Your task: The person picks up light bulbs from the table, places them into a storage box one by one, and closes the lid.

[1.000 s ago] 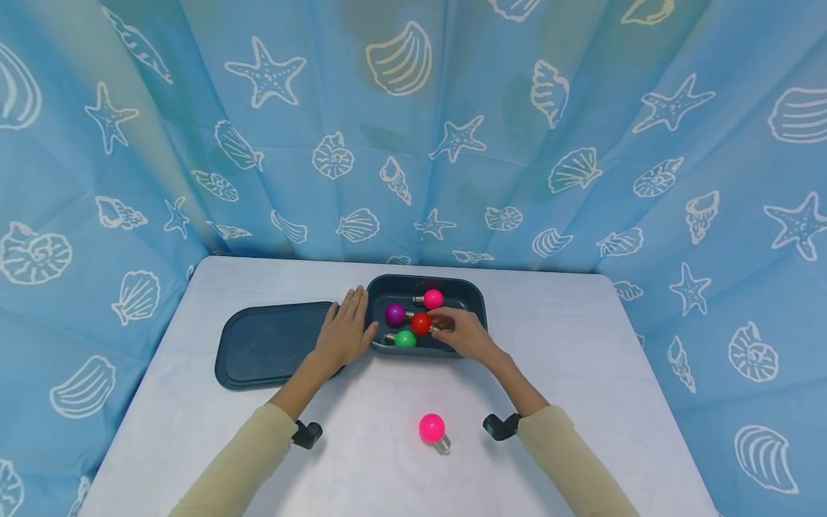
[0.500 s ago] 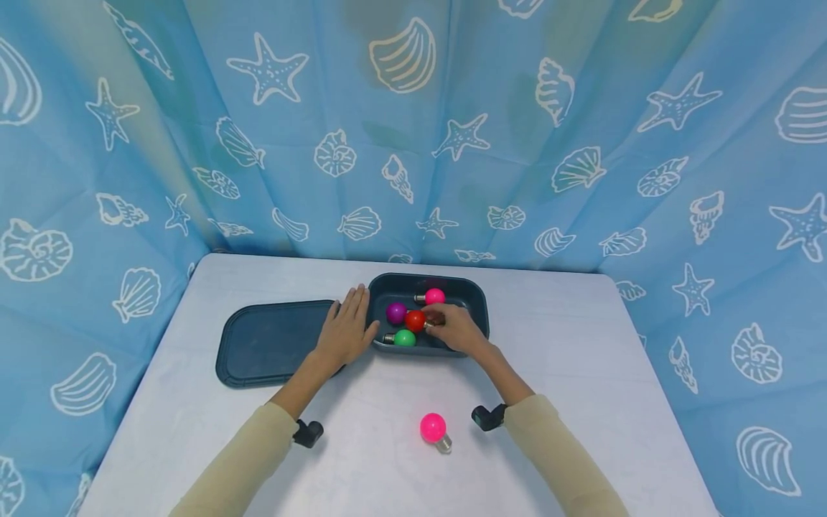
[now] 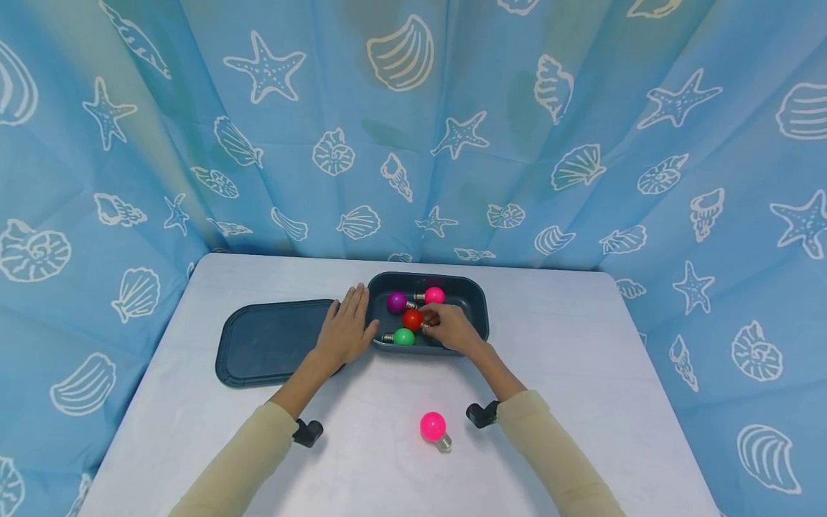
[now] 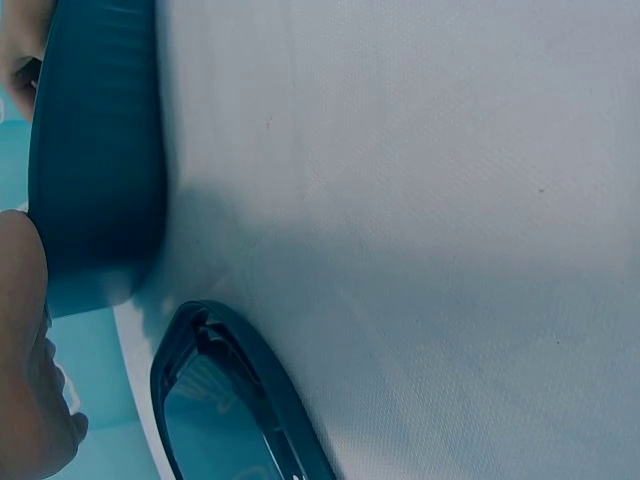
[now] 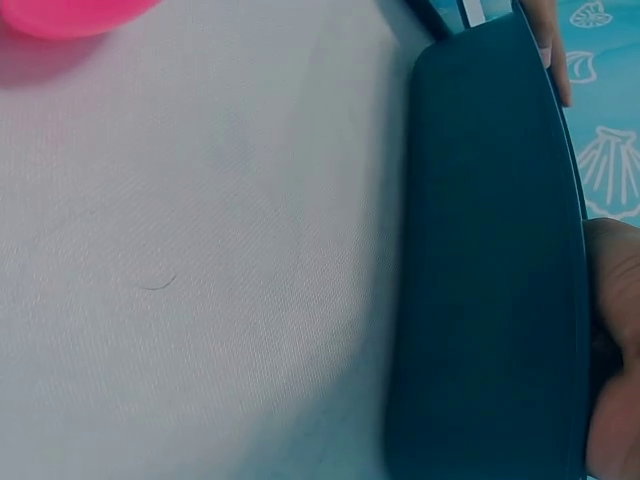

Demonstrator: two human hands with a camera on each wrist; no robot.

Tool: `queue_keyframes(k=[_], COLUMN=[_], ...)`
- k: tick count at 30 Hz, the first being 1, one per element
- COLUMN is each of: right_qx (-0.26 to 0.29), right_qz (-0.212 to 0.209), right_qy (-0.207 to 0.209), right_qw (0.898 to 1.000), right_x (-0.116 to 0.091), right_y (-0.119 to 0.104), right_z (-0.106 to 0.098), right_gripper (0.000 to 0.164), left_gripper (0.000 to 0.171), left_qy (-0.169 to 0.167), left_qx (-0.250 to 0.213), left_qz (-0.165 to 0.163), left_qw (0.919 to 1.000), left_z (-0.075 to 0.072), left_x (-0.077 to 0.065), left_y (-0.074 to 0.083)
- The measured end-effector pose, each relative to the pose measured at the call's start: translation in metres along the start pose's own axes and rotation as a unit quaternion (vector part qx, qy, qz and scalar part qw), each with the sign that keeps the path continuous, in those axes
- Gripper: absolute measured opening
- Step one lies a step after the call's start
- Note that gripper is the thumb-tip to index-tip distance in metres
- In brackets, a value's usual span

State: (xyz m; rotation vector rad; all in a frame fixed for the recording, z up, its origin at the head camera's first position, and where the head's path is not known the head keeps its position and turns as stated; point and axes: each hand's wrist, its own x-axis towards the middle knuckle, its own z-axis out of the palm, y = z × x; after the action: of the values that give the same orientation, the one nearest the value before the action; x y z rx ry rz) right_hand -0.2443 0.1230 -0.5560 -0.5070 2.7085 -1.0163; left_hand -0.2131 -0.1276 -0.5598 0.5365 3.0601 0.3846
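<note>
In the head view, my right hand (image 3: 454, 329) reaches into a dark box (image 3: 473, 296) and pinches a red light bulb (image 3: 412, 319) near its metal base. Around it in the box lie a purple bulb (image 3: 397, 302), a pink bulb (image 3: 435, 295) and a green bulb (image 3: 403, 337). My left hand (image 3: 342, 330) rests its straight fingers against the box's left side. The left wrist view has the box wall (image 4: 100, 150) with my left hand (image 4: 30, 390) beside it. In the right wrist view, the box wall (image 5: 490, 260) hides the bulbs inside.
A dark lid (image 3: 271, 341) lies left of the box, partly under my left forearm. Another pink bulb (image 3: 433, 426) lies on the white tabletop (image 3: 362, 445) between my forearms. A blue curtain (image 3: 388, 129) with shell patterns hangs behind the table.
My right hand has moved a little left in the box with the red bulb. The purple bulb has shifted toward the back. My left hand stays put.
</note>
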Motion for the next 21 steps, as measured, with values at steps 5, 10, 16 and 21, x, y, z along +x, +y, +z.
queue_keyframes(k=[5,10,16,21], right_qx=[-0.011,-0.015,-0.017,-0.011], right_qz=[-0.003,-0.008,-0.009,-0.022], right_qy=[0.000,0.000,-0.003,0.008], right_qw=[1.000,1.000,1.000,1.000], right_x=[0.0026,0.0028,0.0008,-0.0056], right_y=[-0.0012,-0.0019,-0.0020,-0.0014], right_z=[0.0019,0.0022,0.0001,-0.0040], right_gripper=[0.035,0.036,0.037,0.036], left_gripper=[0.072,0.072,0.071,0.071], left_qy=[-0.014,-0.023,-0.026,-0.022], left_qx=[0.004,0.001,0.012,0.011], left_qz=[-0.007,-0.009,-0.012,-0.010], left_qw=[0.9999,0.9997,0.9995,0.9996], left_z=[-0.0015,-0.0021,-0.0026,-0.0032], left_x=[0.0010,0.0020,0.0020,0.0014], left_y=[0.0006,0.0005,0.0000,0.0004])
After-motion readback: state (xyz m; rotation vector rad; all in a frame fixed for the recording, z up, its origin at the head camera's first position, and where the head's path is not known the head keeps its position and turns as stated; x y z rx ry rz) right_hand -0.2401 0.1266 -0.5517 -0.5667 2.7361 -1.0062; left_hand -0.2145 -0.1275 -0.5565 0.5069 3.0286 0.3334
